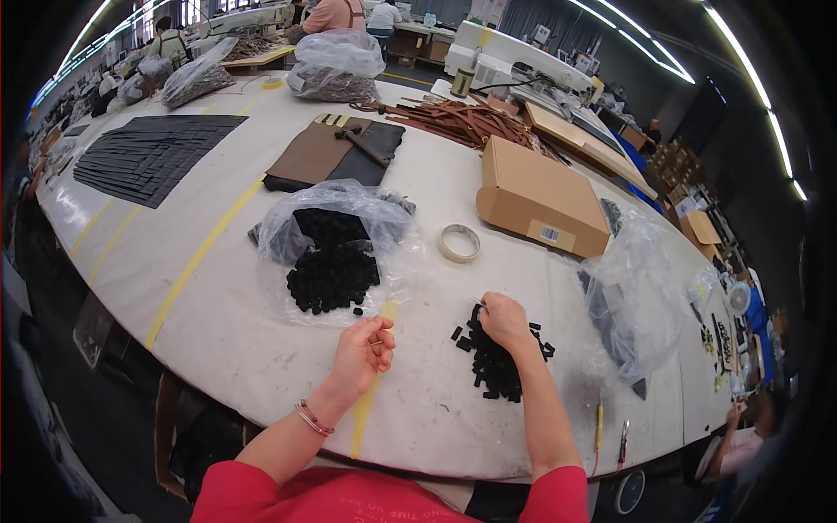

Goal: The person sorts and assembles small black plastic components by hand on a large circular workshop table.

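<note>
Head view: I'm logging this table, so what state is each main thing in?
Left bare hand: fingers curled, contents unclear.
Right bare hand: pinching a slim silvery item.
Small black cylindrical pieces: loosely heaped below right hand.
Crumpled clear plastic bag: open, black pieces spilled out.
Brown rectangular cardboard box: closed.
Pale round tape roll: lying flat.
Flat black strips: laid side by side.
Dark hammer: lying down.

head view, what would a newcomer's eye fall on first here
Probably the small, matte black pieces: one pile spills from a clear, crinkled plastic bag left of centre, and another pile lies right of centre, partly beneath the right hand. Next might come the closed, brown cardboard box beyond that hand, then the tangle of long, reddish-brown strips behind the box to the left.
</note>
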Demonstrator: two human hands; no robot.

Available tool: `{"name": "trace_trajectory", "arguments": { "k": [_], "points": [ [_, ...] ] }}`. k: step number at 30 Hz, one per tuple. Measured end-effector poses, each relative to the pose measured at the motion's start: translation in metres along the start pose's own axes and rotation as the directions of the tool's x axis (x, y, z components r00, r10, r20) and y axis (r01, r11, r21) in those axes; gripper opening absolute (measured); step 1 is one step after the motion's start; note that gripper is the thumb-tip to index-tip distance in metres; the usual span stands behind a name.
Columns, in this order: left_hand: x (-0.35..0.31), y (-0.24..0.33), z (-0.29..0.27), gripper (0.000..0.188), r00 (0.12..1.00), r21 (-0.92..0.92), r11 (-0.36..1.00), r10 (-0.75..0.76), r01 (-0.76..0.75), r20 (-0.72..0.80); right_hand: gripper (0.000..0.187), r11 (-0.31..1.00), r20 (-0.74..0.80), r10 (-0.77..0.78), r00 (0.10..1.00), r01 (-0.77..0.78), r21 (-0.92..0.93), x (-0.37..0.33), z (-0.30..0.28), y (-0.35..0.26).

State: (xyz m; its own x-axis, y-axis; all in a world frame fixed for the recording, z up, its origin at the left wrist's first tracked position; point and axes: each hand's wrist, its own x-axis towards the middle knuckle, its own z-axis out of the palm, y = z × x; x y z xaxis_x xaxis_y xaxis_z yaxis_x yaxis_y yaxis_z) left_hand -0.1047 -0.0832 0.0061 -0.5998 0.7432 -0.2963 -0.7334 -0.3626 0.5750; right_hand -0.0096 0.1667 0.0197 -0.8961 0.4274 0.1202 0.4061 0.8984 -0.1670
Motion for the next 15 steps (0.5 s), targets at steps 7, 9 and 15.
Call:
{"name": "trace_trajectory", "arguments": {
  "k": [7, 9, 15],
  "points": [
    [-0.011, -0.013, 0.021, 0.021, 0.993, 0.448, 0.890, 0.041, -0.086, 0.108, 0.006, 0.496, 0.227, 0.136, 0.964, -0.265, 0.827, -0.035, -0.016, -0.047],
    [-0.012, -0.017, 0.022, 0.023, 0.992, 0.460, 0.885, 0.006, -0.064, 0.128, 0.003, 0.043, 0.422, 0.044, 0.906, -0.423, 0.905, -0.051, -0.020, -0.069],
    [-0.016, -0.026, 0.023, 0.015, 0.929, 0.520, 0.817, 0.051, -0.250, 0.366, 0.008, -0.477, 0.541, -0.108, 0.834, -0.521, 0.708, -0.080, -0.007, -0.091]
  ]
}}
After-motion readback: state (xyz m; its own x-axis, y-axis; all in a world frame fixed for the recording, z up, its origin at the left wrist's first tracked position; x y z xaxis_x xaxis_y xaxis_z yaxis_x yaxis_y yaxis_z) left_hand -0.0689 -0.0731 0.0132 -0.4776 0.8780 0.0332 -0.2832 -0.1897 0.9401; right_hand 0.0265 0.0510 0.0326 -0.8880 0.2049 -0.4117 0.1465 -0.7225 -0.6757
